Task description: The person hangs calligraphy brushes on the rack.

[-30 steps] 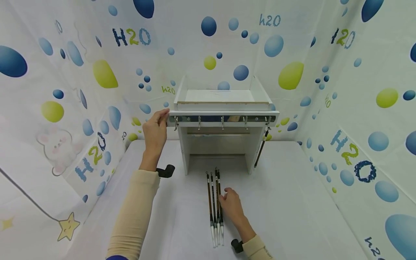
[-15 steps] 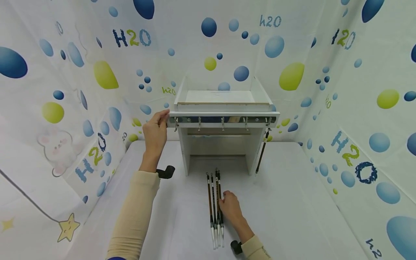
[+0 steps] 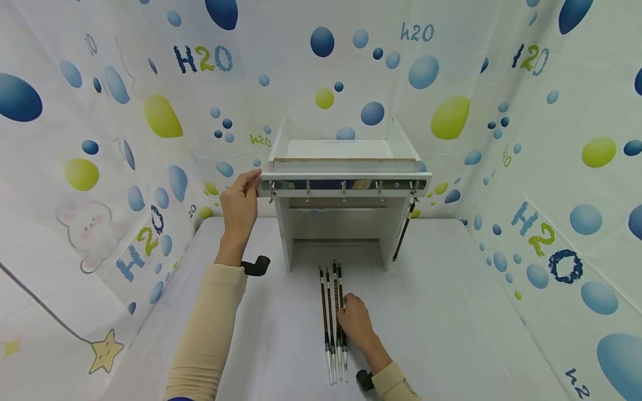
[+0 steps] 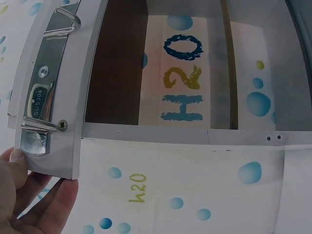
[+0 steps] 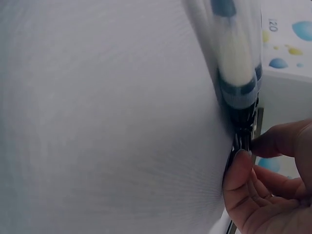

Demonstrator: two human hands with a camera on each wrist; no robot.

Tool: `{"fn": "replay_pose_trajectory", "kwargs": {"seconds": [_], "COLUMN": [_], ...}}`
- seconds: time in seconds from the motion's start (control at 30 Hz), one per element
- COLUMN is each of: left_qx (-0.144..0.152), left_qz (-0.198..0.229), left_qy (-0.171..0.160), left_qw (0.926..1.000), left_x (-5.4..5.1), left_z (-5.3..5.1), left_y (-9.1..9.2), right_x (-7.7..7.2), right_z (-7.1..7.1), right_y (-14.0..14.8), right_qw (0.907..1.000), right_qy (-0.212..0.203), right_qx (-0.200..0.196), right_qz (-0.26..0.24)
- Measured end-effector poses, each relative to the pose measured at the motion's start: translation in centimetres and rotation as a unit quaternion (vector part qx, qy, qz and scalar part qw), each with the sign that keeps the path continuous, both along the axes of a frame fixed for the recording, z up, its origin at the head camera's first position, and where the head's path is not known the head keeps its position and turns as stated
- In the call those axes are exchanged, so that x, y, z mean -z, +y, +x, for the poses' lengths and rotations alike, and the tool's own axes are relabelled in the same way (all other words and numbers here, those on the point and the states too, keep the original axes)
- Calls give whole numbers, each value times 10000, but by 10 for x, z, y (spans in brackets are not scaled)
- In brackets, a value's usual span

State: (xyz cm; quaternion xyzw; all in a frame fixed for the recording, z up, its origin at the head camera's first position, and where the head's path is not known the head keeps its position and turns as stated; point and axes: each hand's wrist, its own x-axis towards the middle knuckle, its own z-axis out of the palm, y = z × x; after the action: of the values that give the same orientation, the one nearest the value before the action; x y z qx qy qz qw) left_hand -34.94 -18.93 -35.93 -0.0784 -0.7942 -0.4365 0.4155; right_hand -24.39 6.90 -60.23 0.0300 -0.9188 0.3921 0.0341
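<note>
A white shelf unit (image 3: 283,236) carries a metal rail (image 3: 326,184) with several hooks along its front board. My left hand (image 3: 239,203) grips the board's left end, thumb in front and fingers behind in the left wrist view. Several dark-handled calligraphy brushes with hanging loops lie side by side before the shelf, clear caps toward me. With thumb and fingers, my right hand (image 3: 357,320) pinches the rightmost brush (image 3: 341,282) by its handle. The right wrist view shows its clear cap and pale bristles (image 5: 236,61). Another brush (image 3: 403,234) hangs from the rail's right-end hook.
A white cloth (image 3: 451,312) covers the table. Around the back and sides stand white curtains (image 3: 281,33) printed with blue and green dots. The shelf has an upper tray (image 3: 336,148) and an open lower space.
The rightmost brush on the table has shifted slightly right, with my right hand at it. The hanging brush has swung a little. My left hand stays on the board.
</note>
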Motion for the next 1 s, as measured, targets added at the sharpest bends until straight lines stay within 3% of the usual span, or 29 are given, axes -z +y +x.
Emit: {"fn": "replay_pose_trajectory", "kwargs": {"seconds": [0.2, 0.67, 0.83, 1.0], "left_qx": [-2, 26, -6, -17], "left_qz": [-29, -30, -63, -84], "left_qy": [-4, -55, -9, 55], "left_qw": [10000, 10000, 10000, 9999], "left_x": [-1, -1, -1, -1], "left_z": [1, 2, 2, 1], "left_y": [0, 0, 0, 0], "right_x": [-2, -5, -15, -30], "right_z": [1, 1, 1, -1], "right_y": [0, 4, 8, 12], "right_qw": [9997, 9991, 9991, 9996], "right_qy": [-170, -413, -360, -46], "right_qx": [-108, -35, 136, 264], "right_qz": [138, -115, -196, -94]}}
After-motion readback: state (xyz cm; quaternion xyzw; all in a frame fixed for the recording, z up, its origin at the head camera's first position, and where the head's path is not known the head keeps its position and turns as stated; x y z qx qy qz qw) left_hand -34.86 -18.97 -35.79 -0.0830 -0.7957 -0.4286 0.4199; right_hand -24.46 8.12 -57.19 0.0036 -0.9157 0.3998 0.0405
